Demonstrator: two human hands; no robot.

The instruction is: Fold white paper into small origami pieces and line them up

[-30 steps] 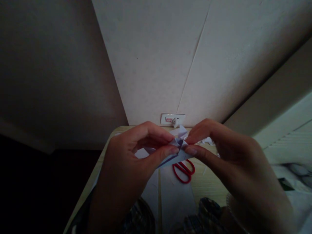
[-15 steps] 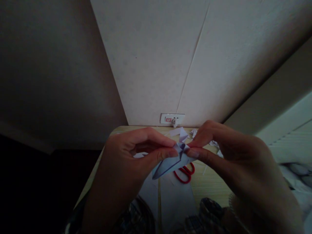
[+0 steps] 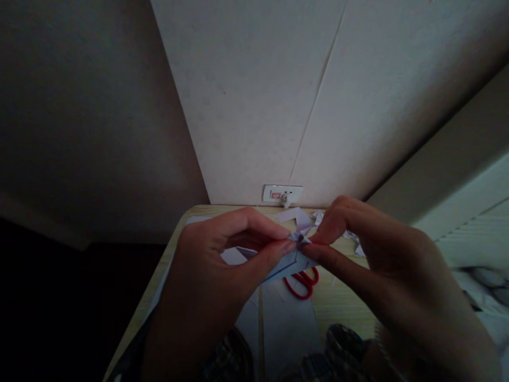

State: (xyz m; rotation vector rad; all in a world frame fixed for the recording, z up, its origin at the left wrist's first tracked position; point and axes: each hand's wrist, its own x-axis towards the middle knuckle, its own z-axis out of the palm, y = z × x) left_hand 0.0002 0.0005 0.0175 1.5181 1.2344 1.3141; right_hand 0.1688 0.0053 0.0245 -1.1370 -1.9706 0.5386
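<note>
The far left of the room is lying in deep shadow, and nothing is showing there. Next to it, the left hand (image 3: 222, 265) is hovering above the wooden table (image 3: 345, 302), with thumb and forefinger pinched narrowly on the left side of a small folded paper (image 3: 284, 267). That pale paper is sitting in the air between the two hands, above the table and not touching it. Its lower edge is slanting down toward the left, and a small peak is standing up where the fingertips meet.

Under the hands, white sheets (image 3: 288, 323) are lying flat on the table, and a checked cloth (image 3: 228, 355) is showing at the bottom edge. Red scissors (image 3: 303, 281) are resting on the wood just below the paper, untouched. Behind them, a wall socket (image 3: 282, 193) is sitting where the table meets the wall, with white paper scraps (image 3: 296, 216) lying just in front of it.

The right hand (image 3: 377, 260) is closing its thumb and forefinger on the paper's right side, tips nearly touching those of the left hand. Judging by the creases and the layered point, the folding is already some way along. The dim light is hiding how many folds there are, so the finished shape is probably not reached yet. The pinch itself suggests that a crease at the peak is being pressed right now.
</note>
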